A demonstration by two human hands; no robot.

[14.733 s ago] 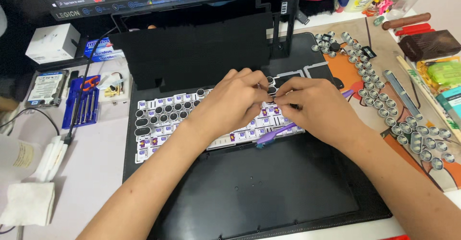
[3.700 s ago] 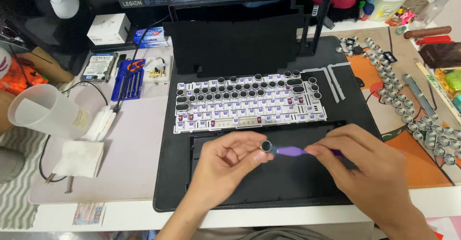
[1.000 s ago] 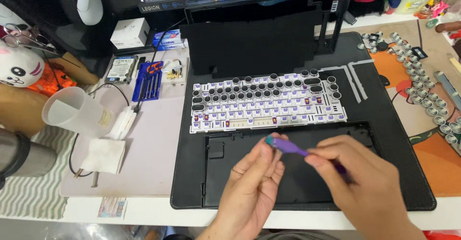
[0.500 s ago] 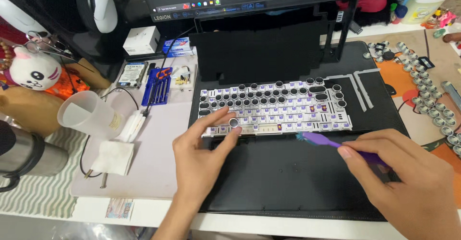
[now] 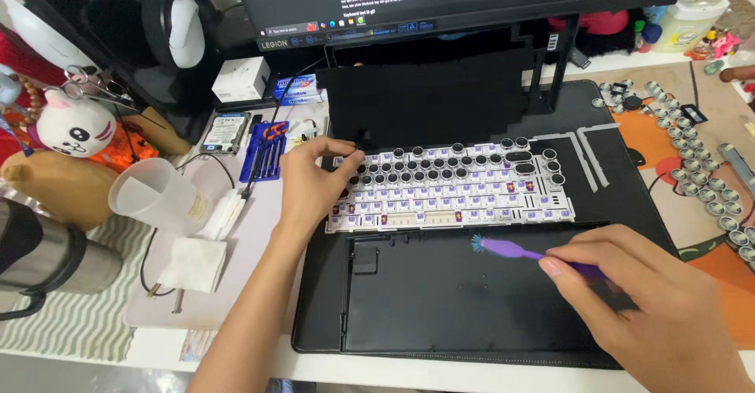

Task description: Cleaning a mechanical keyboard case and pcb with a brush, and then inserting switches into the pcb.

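Your left hand [image 5: 311, 188] rests on the left edge of the keyboard plate [image 5: 452, 188], fingers curled narrow over its top-left corner. Your right hand [image 5: 645, 306] pinches a purple brush [image 5: 511, 247], its bristles pointing to 9 o'clock just below the plate's lower edge. Beneath lies a smooth black case tray [image 5: 464, 298], with open room across it. A small white box [image 5: 241, 80] sits at 11 o'clock, and round metal caps [image 5: 696, 177] at 3 o'clock.

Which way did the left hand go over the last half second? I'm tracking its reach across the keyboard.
Yes. The left hand moved from the keyboard's near left edge up to its far left corner.
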